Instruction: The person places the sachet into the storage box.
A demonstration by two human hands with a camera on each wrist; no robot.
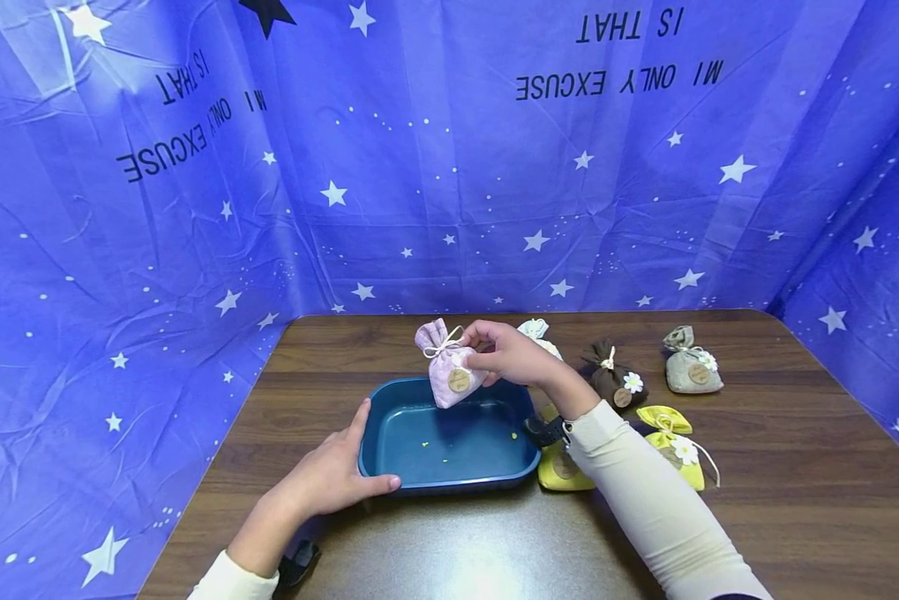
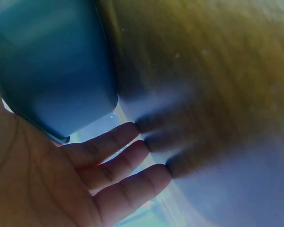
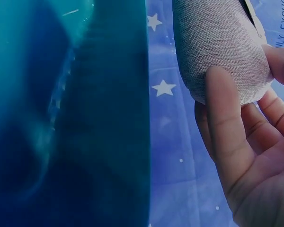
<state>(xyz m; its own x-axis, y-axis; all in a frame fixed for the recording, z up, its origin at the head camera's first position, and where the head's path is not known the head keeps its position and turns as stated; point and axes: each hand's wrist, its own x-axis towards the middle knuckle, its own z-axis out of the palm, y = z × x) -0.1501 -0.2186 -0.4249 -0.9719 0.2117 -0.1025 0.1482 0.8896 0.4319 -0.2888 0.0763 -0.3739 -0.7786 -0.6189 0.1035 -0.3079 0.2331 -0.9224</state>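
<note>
Over the back part of a dark teal tray (image 1: 434, 471), my right hand (image 1: 511, 357) pinches a small pink drawstring sachet (image 1: 443, 379) with a cream bow and a round wooden tag. In the right wrist view the thumb and fingers press on the woven cloth of the sachet (image 3: 222, 42). My left hand (image 1: 329, 473) lies against the tray's left side, thumb at the front corner. Its fingers extend fairly straight along the tray's outer wall (image 2: 57, 75) in the left wrist view. A few tiny yellow bits lie on the tray floor.
Right of the tray stand a pale mint sachet (image 1: 533, 328), a dark brown one (image 1: 606, 387), a grey one (image 1: 689, 371) and a yellow one (image 1: 695, 473). Another yellow sachet (image 1: 557, 473) is partly hidden under my right wrist. A blue star-printed curtain (image 1: 434, 183) surrounds the wooden table (image 1: 801, 467).
</note>
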